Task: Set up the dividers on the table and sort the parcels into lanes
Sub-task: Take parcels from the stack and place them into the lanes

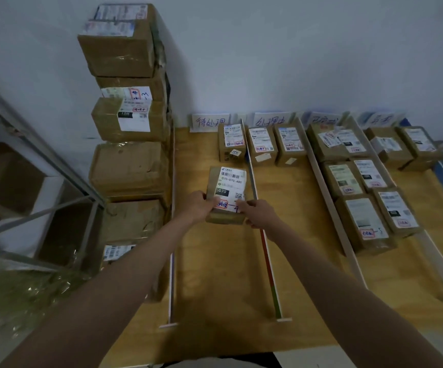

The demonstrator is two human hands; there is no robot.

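Both hands clasp one small brown cardboard parcel [227, 195] at its near end: the left hand [198, 205] grasps the near-left corner, the right hand [257, 215] pinches the near-right corner. The parcel sits low over the wooden desk [215, 274], in the leftmost lane; whether it rests on the wood I cannot tell.

Just right of the grip stands a thin white upright divider [264, 243]. A sideways nudge from the right hand could likely knock it askew and blur the lanes. Pushed too far ahead, the parcel could bump the small brown box [231, 143] beyond the grip.

The parcel carries a white shipping label with a barcode, "070", and a red-boxed handwritten mark beneath the thumbs.
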